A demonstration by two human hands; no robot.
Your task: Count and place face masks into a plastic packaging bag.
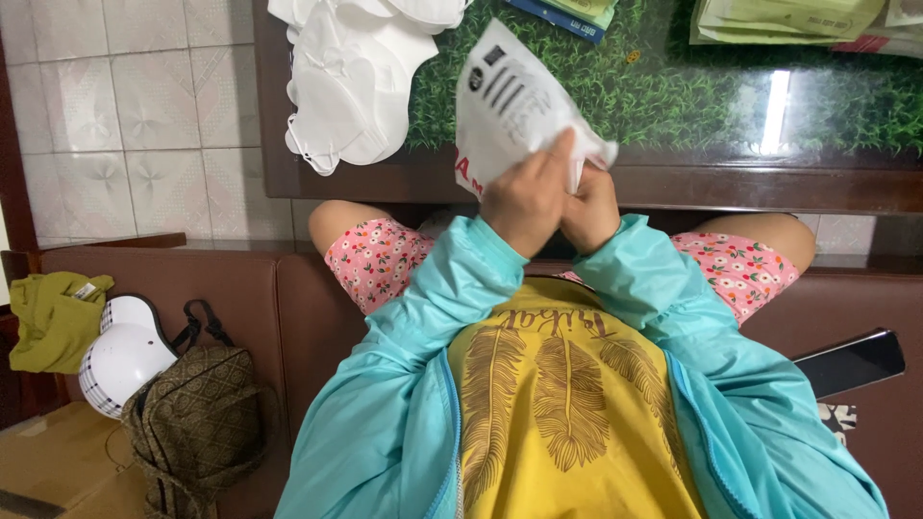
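Sitting close against the dark wooden edge of the bench [673, 183], I have open room only in the narrow gap between that edge and my chest, with a pile of white masks [351, 77] lying on the bench just left of my hands. Both forearms are raised and bent inward, my left hand [527, 197] and right hand [591, 207] touching each other. The fingers of both are closed tight on a white printed packet [514, 101], held tilted above the bench edge.

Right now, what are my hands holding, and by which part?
Both hands, left hand and right hand, grip a white printed packet at its lower edge, above the table.
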